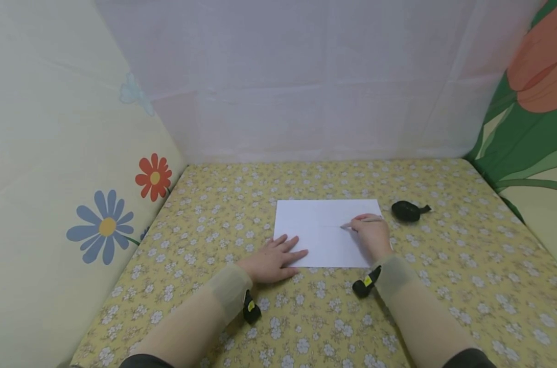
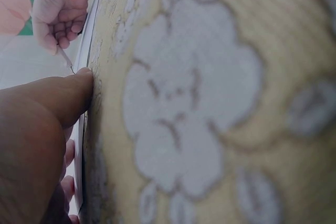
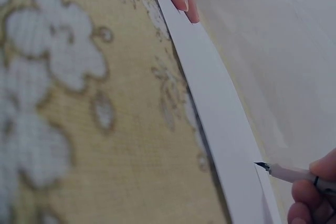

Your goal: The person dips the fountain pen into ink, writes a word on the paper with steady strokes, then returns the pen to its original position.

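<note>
A white sheet of paper (image 1: 315,220) lies on the flowered cloth. My right hand (image 1: 372,237) pinches a pale fountain pen (image 3: 289,174) between thumb and fingers, over the right part of the sheet. In the right wrist view its dark nib (image 3: 261,166) points at the paper, right at its surface. A faint thin line runs left from the tip in the head view. My left hand (image 1: 274,259) rests flat with spread fingers on the sheet's lower left corner, the thumb by the front edge.
Right of the paper sits a black rounded thing (image 1: 406,211) with a short stub on its right side. Yellow flowered cloth (image 1: 223,204) covers the table. A pale hanging cloth (image 1: 315,82) closes off the back, and printed fabric stands at both sides.
</note>
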Demonstrator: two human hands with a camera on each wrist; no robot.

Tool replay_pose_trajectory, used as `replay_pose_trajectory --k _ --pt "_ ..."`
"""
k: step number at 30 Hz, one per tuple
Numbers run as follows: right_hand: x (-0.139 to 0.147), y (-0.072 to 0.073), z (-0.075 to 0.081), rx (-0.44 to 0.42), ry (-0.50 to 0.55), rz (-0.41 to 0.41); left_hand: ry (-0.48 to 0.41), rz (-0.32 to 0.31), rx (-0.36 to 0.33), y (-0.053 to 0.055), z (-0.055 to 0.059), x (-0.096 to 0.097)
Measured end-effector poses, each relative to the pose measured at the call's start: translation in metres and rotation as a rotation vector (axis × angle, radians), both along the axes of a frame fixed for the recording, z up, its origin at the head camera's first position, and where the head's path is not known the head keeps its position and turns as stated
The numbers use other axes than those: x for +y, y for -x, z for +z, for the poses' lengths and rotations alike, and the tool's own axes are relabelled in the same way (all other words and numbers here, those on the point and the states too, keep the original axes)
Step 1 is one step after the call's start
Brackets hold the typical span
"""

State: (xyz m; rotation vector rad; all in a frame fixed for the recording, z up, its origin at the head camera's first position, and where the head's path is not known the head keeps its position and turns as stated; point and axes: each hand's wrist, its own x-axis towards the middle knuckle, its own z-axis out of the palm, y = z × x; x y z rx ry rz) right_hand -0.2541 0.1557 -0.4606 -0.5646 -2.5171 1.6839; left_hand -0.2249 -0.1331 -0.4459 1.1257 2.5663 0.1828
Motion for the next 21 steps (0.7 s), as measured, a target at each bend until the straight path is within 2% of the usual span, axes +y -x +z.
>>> replay_pose_trajectory --k 9,21 --pt "0.001 0.002 -0.001 0.029 0.078 0.003 -0.007 0.002 0.002 0.0 -0.001 -0.001" --pt "-0.013 0.004 0.004 0.075 0.118 0.069 0.005 0.009 0.001 0.0 -0.001 0.0"
